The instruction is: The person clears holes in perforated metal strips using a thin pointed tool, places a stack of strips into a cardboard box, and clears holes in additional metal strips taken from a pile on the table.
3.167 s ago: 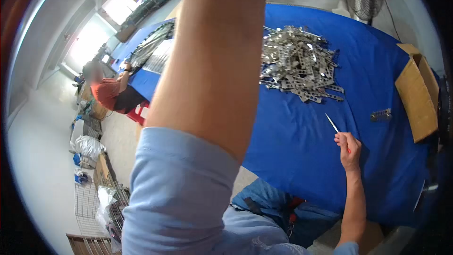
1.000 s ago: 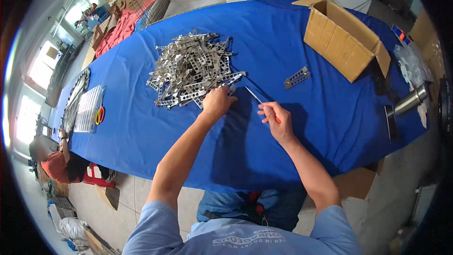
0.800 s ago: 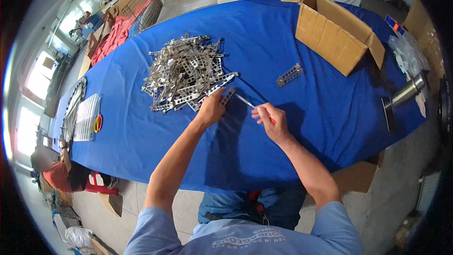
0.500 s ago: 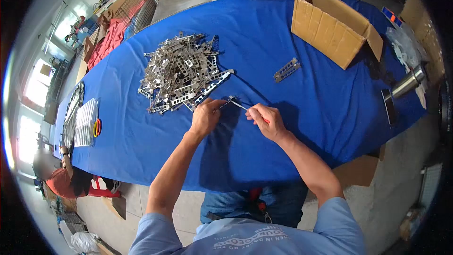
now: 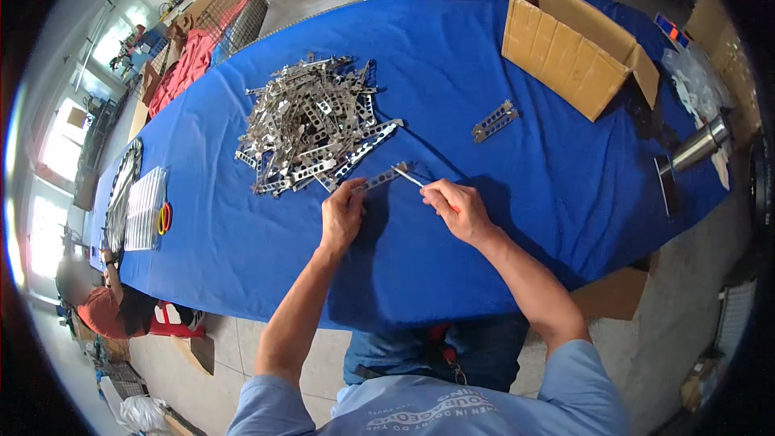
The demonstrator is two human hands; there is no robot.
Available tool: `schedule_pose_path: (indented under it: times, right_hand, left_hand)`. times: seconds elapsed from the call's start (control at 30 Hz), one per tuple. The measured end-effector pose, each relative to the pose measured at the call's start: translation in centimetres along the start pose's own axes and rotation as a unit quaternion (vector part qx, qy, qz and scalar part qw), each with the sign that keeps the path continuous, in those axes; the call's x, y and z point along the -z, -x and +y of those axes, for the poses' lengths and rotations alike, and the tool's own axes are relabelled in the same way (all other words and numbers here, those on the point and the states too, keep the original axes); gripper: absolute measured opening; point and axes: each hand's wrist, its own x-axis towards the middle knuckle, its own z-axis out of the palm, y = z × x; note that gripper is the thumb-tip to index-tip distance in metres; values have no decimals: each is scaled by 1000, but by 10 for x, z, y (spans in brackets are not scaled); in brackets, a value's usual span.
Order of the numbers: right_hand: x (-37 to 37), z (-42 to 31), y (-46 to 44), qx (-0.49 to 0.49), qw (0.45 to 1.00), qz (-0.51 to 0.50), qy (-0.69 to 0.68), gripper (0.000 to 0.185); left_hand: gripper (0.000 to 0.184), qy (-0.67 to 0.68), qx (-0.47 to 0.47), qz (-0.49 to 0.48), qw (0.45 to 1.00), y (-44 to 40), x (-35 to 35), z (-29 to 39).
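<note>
My left hand (image 5: 343,214) pinches the near end of a perforated metal strip (image 5: 379,180), held at a slant with its row of holes showing. In my right hand (image 5: 457,208), closed fingers hold a red-handled tool with a thin metal shaft (image 5: 410,178); I cannot tell its exact kind. The shaft's tip meets the strip's far end. Just beyond my left hand lies a large heap of similar metal strips (image 5: 307,125). A small group of strips (image 5: 495,121) rests apart, farther right on the blue cloth.
An open cardboard box (image 5: 557,52) stands at the back right of the cloth-covered table (image 5: 452,274). Scissors (image 5: 165,218) lie at the left. A metal cylinder (image 5: 699,144) and a phone-like slab (image 5: 668,186) sit at the right edge. Another person (image 5: 113,311) is at far left.
My left hand has shifted slightly left and down, and more of the strip's perforated face now shows. My right hand with the tool has barely moved.
</note>
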Motion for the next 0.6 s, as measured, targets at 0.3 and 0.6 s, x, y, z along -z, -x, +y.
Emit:
schedule_pose_path:
  times: [0.3,0.6]
  right_hand:
    - [-2,0,-3,9,1000,1,22,18]
    - [0,-3,-2,-16,1000,-21,-5,21]
  left_hand:
    - [27,-32,-117,45,992,-1,-11,-11]
    - [32,-40,-144,35,988,-5,-9,-12]
